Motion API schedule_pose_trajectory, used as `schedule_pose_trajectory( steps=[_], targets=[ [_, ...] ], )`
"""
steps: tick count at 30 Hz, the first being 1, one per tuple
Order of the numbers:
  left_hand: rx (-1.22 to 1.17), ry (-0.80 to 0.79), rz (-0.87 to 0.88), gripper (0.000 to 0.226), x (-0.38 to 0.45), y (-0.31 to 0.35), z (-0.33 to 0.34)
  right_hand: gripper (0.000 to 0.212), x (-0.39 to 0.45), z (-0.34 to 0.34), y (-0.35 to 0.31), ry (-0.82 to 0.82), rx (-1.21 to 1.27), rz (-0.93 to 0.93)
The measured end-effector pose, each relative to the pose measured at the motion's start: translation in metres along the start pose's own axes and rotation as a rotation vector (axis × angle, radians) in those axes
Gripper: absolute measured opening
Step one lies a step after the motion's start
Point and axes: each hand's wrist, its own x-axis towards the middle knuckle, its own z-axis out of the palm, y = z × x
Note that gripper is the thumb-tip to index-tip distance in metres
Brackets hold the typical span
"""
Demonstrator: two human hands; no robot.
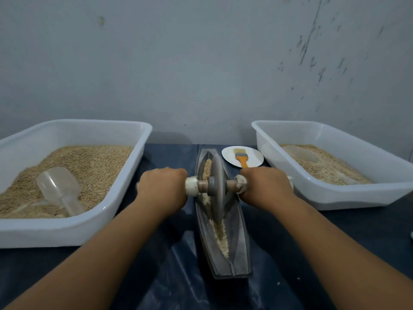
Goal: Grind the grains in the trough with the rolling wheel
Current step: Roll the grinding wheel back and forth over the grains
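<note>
A long grey boat-shaped trough (pixel 240 249) lies lengthwise on the dark table in front of me. Grains (pixel 222 239) lie along its groove, whole at the far end and crushed paler nearer me. A grey rolling wheel (pixel 218 182) stands upright in the groove, towards the far half, on a wooden axle with white end caps. My left hand (pixel 162 186) is closed around the left axle handle. My right hand (pixel 264 184) is closed around the right handle. Both forearms reach in from the bottom corners.
A white tub (pixel 73 229) of grain with a clear scoop (pixel 59 189) stands at the left. Another white tub (pixel 348 195) with grain and a scoop stands at the right. A white plate (pixel 252 161) with an orange-handled brush (pixel 241 158) sits behind the trough, by the wall.
</note>
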Motion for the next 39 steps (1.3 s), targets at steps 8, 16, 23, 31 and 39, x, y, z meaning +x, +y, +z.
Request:
schedule_pose_trajectory(
  steps=[8,16,23,31,39],
  targets=[
    [-0.024,0.021,0.057,0.02,-0.049,-0.005,-0.011,0.024,-0.052,-0.019,0.007,0.04,0.019,-0.091],
    [-0.013,0.053,0.016,0.018,-0.04,-0.008,-0.007,0.02,-0.041,-0.018,0.012,-0.026,0.023,-0.018],
    [-0.038,-0.048,-0.017,0.012,-0.004,-0.009,0.002,0.018,-0.004,-0.007,0.006,-0.001,-0.012,0.008],
    [-0.02,0.205,0.144,0.039,-0.067,-0.01,-0.011,0.021,-0.064,-0.029,0.018,0.005,0.001,-0.063],
    [0.012,0.024,0.028,0.009,-0.007,-0.006,-0.003,0.011,-0.015,-0.008,0.008,-0.079,0.111,0.049]
  ],
)
